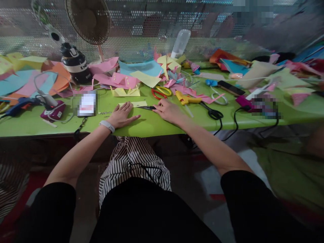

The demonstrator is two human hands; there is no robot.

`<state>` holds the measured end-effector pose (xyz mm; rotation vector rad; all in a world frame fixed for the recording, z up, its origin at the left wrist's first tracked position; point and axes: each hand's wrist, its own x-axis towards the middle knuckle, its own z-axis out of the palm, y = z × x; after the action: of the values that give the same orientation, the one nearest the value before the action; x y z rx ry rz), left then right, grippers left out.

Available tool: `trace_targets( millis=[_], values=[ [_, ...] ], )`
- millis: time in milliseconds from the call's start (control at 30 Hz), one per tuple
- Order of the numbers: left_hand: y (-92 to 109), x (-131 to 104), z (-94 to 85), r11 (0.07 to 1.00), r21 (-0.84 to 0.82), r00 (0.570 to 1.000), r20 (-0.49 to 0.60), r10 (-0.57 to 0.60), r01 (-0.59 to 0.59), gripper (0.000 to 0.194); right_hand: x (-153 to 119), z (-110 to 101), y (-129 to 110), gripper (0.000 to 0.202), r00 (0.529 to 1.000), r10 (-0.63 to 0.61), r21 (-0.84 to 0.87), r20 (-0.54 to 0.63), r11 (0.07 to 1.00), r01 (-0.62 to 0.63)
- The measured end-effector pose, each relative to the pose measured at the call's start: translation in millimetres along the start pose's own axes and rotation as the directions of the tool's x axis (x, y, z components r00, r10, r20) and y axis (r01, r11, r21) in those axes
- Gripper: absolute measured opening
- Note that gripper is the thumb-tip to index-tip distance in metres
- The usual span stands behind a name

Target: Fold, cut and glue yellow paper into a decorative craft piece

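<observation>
My left hand [122,115] lies flat with its fingers spread on the green table [149,125], its fingertips over the left end of a pale yellow paper strip [139,104]. In my right hand [167,110] is a dark, slim, pointed tool [147,107], held by its right end. The tool's tip reaches left along the strip's lower edge. I cannot make out exactly what kind of tool it is. Just behind the strip stands a folded yellow paper piece [126,91] with a jagged top edge. Small bits [104,113] lie left of my left hand.
Red-and-yellow-handled scissors [162,91], a yellow glue gun [186,99] and black-handled scissors [214,114] lie right of centre. A phone [86,104], purple power block [55,110] and black bottle [76,64] are left. Coloured paper, a fan [89,20] and cables spread behind. Another person [291,162] is at right.
</observation>
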<state>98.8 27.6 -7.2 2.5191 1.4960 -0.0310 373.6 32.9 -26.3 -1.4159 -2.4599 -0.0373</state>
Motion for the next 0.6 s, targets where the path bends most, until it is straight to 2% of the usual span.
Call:
trace_targets(
  millis=[233,600],
  values=[
    [-1,2,3.8,1.0,0.02,1.0,-0.021,0.016,-0.015,0.096,11,7,-4,0.038,1.0,-0.012,0.001,-0.009,1.0,0.012],
    [-1,2,4.9,1.0,0.023,1.0,-0.022,0.019,-0.018,0.099,7,-1,-3,0.036,0.998,-0.021,0.005,0.052,1.0,0.021]
  ],
)
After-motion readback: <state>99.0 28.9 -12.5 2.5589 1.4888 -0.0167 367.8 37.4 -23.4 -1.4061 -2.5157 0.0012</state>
